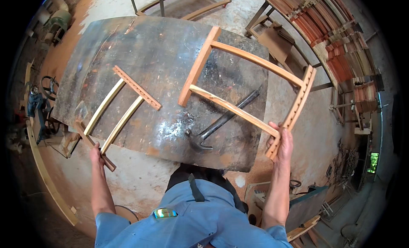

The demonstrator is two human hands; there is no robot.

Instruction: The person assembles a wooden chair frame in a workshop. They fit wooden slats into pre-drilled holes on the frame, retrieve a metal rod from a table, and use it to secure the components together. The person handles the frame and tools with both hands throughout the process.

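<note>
My left hand (97, 154) grips the near rail of a small wooden frame (137, 87), whose two pale curved slats join a far rail with a row of holes. My right hand (283, 141) is closed round the lower end of the drilled rail on a larger wooden frame (243, 56). Two crosspieces link that rail to a plain one on the left. Both frames lie over the table, reaching past its edges where I hold them. Under the larger frame a claw hammer (221, 120) rests on the tabletop, its head toward me.
The worn dark metal-topped table (140, 47) fills the middle. Stacks of reddish wooden strips (306, 22) stand on a rack at the right. Beyond the table is a metal-legged stand (204, 9). A blue machine (36, 105) is at the left, near a long wooden strip (47, 179).
</note>
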